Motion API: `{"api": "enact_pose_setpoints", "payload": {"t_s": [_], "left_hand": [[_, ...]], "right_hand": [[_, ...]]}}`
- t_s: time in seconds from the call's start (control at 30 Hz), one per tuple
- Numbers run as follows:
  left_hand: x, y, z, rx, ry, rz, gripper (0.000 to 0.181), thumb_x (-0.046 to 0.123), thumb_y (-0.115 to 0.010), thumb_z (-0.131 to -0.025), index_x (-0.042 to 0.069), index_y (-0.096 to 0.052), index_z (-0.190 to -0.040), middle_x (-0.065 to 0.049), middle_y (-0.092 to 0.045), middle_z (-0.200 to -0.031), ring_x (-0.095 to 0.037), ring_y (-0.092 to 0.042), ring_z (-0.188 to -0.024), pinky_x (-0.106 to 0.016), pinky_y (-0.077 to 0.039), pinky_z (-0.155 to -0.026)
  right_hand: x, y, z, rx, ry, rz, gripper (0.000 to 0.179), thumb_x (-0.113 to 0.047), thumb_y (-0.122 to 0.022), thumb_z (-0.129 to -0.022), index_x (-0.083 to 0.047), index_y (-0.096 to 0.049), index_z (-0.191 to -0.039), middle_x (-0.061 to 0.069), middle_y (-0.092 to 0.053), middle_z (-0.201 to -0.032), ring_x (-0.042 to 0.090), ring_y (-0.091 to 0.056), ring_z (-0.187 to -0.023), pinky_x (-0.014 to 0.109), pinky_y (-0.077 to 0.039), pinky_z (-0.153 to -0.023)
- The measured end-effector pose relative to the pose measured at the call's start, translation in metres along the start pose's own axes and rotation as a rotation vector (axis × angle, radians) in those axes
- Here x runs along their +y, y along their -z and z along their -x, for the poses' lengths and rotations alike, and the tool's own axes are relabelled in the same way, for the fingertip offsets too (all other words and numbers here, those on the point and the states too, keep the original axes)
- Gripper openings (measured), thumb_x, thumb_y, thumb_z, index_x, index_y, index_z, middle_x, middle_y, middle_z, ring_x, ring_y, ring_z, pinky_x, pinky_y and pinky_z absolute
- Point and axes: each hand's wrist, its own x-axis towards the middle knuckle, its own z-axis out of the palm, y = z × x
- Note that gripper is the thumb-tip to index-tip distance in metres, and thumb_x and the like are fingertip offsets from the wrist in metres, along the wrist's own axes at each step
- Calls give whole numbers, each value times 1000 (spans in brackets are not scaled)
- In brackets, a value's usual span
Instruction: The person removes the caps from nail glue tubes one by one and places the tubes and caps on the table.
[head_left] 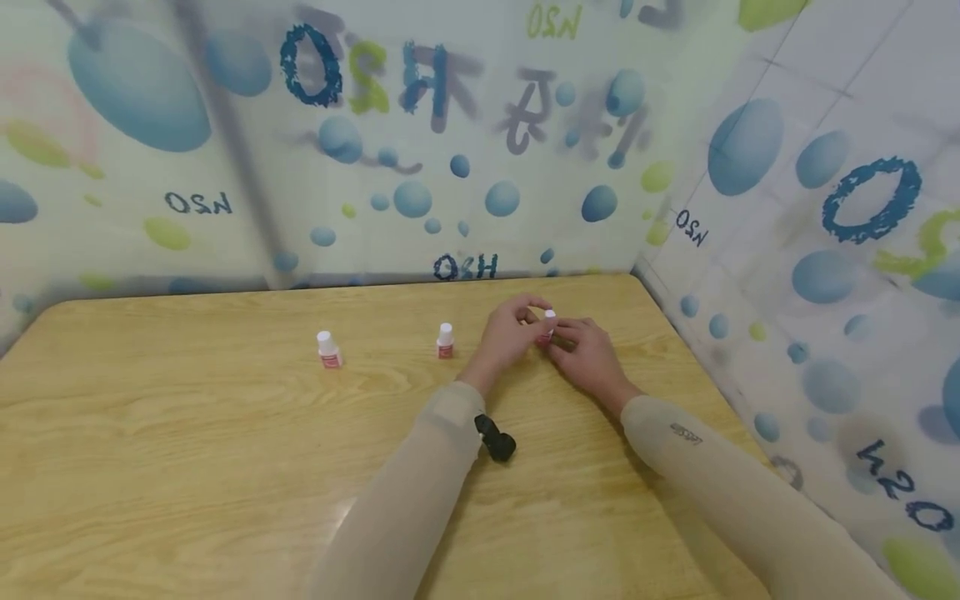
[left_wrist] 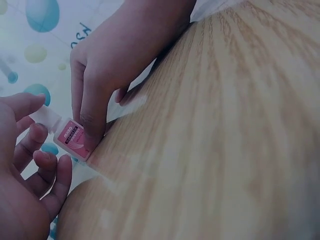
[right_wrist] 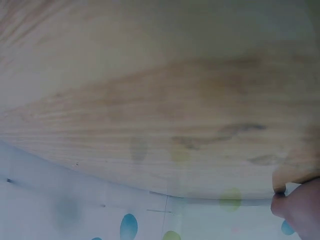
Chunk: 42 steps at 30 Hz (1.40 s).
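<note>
A small white-capped bottle [head_left: 549, 323] with a pink label stands near the table's far right, between both hands. My left hand [head_left: 512, 335] has its fingers around the white cap [left_wrist: 46, 118] and seems to pinch it. Low on the label side, the thumb and fingers of my right hand [head_left: 591, 357] grip the bottle's body [left_wrist: 73, 141]. In the left wrist view the bottle leans, and its base is close to the tabletop. The right wrist view shows only some fingertips [right_wrist: 299, 205] at its lower right; the bottle is hidden there.
Two similar bottles stand upright to the left, one nearer [head_left: 446, 342] and one farther off [head_left: 328, 350]. The wooden table [head_left: 225, 467] meets a patterned wall [head_left: 405, 225] behind and another [head_left: 817, 333] on the right. A black strap piece [head_left: 496, 439] hangs by the left sleeve.
</note>
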Motion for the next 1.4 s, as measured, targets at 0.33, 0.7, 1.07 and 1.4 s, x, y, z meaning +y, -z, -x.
{"api": "enact_pose_setpoints", "payload": {"t_s": [0.33, 0.7, 1.07, 1.4], "left_hand": [[-2, 0, -3, -10, -2, 3, 32, 30, -72, -104, 15, -74, -132, -5, -72, -93, -12, -51, -61, -25, -45, -58], [-2, 1, -3, 6, 0, 34, 25, 31, -75, -101, 16, -74, -121, -8, -75, -96, -14, -57, -67, -25, -46, -61], [-3, 2, -2, 2, -1, 38, 24, 30, -75, -101, 16, -74, -121, -9, -75, -99, -14, -57, -71, -26, -47, -62], [-3, 1, -3, -6, -23, 19, 23, 28, -73, -103, 14, -73, -121, -9, -75, -95, -14, -57, -68, -26, -46, -60]], "right_hand": [[0, 1, 0, -3, -6, -6, 36, -30, -75, -100, -16, -77, -132, 10, -70, -144, 34, -62, -129, 61, -43, -114], [1, 3, -2, -28, -53, -33, 37, -33, -75, -100, -16, -76, -134, 10, -68, -147, 34, -61, -131, 62, -41, -116], [2, 2, -3, -31, -50, -81, 35, -32, -76, -100, -16, -77, -131, 10, -69, -145, 35, -61, -131, 58, -43, -117], [1, 2, -3, -37, -54, -78, 35, -31, -75, -101, -16, -77, -132, 10, -69, -145, 35, -61, -132, 59, -41, -118]]}}
